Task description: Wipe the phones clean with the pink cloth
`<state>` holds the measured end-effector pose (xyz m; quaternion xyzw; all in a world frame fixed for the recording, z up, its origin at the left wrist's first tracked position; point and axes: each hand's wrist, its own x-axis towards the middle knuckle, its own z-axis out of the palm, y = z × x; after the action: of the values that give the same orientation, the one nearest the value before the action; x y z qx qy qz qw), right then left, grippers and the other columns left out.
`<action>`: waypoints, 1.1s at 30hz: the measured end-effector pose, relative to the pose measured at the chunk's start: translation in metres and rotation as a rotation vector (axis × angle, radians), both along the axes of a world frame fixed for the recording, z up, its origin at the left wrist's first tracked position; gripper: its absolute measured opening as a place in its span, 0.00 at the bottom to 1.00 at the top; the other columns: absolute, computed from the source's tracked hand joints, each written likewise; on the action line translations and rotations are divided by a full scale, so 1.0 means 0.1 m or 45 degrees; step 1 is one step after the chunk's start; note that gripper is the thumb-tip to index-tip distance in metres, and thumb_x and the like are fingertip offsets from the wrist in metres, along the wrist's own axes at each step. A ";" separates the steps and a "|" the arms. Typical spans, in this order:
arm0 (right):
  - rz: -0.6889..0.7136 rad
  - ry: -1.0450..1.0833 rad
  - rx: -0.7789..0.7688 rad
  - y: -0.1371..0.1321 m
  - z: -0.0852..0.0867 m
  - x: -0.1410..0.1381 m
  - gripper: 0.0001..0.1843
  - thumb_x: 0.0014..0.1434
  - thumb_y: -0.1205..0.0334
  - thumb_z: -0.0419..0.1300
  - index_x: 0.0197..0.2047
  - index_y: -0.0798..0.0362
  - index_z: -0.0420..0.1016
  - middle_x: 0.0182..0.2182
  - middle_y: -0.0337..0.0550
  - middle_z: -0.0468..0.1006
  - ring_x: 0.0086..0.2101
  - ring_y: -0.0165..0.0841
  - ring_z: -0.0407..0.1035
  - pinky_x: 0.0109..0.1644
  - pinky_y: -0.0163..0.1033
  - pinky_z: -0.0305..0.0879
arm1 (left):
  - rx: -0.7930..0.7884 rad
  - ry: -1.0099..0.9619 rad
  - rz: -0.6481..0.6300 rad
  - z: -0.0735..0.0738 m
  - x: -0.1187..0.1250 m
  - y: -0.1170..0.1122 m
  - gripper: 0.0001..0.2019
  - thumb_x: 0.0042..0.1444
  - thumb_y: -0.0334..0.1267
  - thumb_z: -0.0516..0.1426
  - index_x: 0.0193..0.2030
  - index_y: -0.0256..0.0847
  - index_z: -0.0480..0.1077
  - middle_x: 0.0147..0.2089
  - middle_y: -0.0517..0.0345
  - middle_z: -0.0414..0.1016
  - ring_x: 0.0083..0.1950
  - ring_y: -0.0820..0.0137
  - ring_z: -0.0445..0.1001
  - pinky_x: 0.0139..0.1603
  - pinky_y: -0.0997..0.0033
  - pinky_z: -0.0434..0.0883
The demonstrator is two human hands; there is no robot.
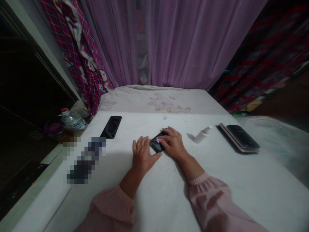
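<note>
A dark smartphone [156, 146] lies on the white-covered table between my hands. My right hand [174, 143] rests over its right part, fingers closed on a small pink cloth [159, 139] pressed against the phone's surface. My left hand [143, 153] lies at the phone's left side, fingers stretched and apart, the thumb reaching near its lower edge. Whether the left fingers touch the phone I cannot tell. To the right of my right hand a small white spray bottle [202, 135] stands on the table.
Another black phone [112, 127] lies at the left, above a blurred-out patch [85, 162]. A stack of dark devices [238, 138] sits on the right. Behind are a floral cloth [164, 101] and purple curtains [188, 45]. A large plastic bottle [72, 120] stands beyond the left edge.
</note>
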<state>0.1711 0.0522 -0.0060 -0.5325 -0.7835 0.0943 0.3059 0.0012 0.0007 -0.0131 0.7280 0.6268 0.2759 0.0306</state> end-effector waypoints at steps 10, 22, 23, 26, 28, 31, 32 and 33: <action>0.174 -0.031 -0.015 -0.02 0.05 -0.02 0.08 0.58 0.56 0.63 0.40 0.39 0.84 0.56 0.42 0.75 0.62 0.47 0.58 0.63 0.57 0.51 | 0.037 -0.023 -0.004 -0.02 0.00 0.01 0.27 0.47 0.47 0.67 0.53 0.44 0.68 0.59 0.45 0.72 0.65 0.49 0.64 0.67 0.38 0.53; -0.011 -0.006 0.008 0.02 0.03 0.07 0.09 0.57 0.59 0.62 0.38 0.42 0.84 0.55 0.43 0.75 0.62 0.49 0.58 0.63 0.59 0.49 | -0.017 0.055 -0.009 -0.01 -0.11 0.06 0.28 0.48 0.47 0.66 0.55 0.43 0.68 0.62 0.44 0.70 0.66 0.48 0.63 0.68 0.39 0.54; 0.051 -0.007 0.008 0.01 0.03 0.05 0.09 0.57 0.59 0.62 0.38 0.42 0.84 0.55 0.43 0.75 0.62 0.49 0.58 0.63 0.59 0.49 | -0.023 0.061 -0.014 -0.02 -0.11 0.06 0.28 0.48 0.48 0.66 0.56 0.43 0.68 0.62 0.44 0.70 0.67 0.48 0.62 0.68 0.39 0.53; 0.242 -0.003 -0.016 -0.01 0.03 0.00 0.09 0.55 0.58 0.64 0.39 0.40 0.84 0.56 0.43 0.75 0.62 0.49 0.57 0.63 0.59 0.50 | -0.043 0.083 -0.036 -0.04 -0.12 0.07 0.29 0.50 0.50 0.65 0.57 0.43 0.67 0.63 0.45 0.69 0.68 0.49 0.61 0.69 0.40 0.52; 0.317 0.001 -0.041 -0.01 0.02 -0.01 0.09 0.55 0.58 0.65 0.40 0.40 0.84 0.57 0.43 0.74 0.63 0.50 0.56 0.63 0.60 0.50 | -0.061 0.094 -0.033 -0.05 -0.12 0.07 0.29 0.51 0.51 0.64 0.58 0.42 0.67 0.64 0.45 0.68 0.68 0.50 0.61 0.69 0.41 0.51; 0.347 -0.003 -0.070 0.00 0.02 0.02 0.08 0.55 0.57 0.65 0.39 0.39 0.84 0.57 0.43 0.74 0.64 0.51 0.55 0.63 0.61 0.49 | -0.084 0.099 -0.031 -0.05 -0.14 0.08 0.30 0.51 0.52 0.64 0.58 0.42 0.67 0.64 0.46 0.68 0.68 0.51 0.60 0.70 0.42 0.51; 0.341 -0.006 -0.075 0.00 0.02 0.04 0.08 0.56 0.57 0.65 0.39 0.39 0.84 0.57 0.43 0.74 0.64 0.51 0.55 0.63 0.62 0.49 | -0.088 0.099 -0.034 -0.05 -0.14 0.08 0.30 0.51 0.52 0.64 0.58 0.43 0.67 0.64 0.46 0.67 0.69 0.51 0.60 0.70 0.42 0.51; 0.328 -0.010 -0.078 0.01 0.02 0.06 0.08 0.56 0.56 0.65 0.39 0.38 0.84 0.57 0.42 0.74 0.64 0.51 0.54 0.63 0.63 0.49 | -0.092 0.099 -0.036 -0.04 -0.15 0.08 0.30 0.51 0.52 0.63 0.58 0.43 0.67 0.65 0.46 0.67 0.69 0.51 0.59 0.70 0.42 0.51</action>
<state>0.1768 0.0532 -0.0041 -0.4368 -0.8435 0.1547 0.2717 -0.0138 0.0082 -0.0176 0.7455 0.6266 0.2243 0.0364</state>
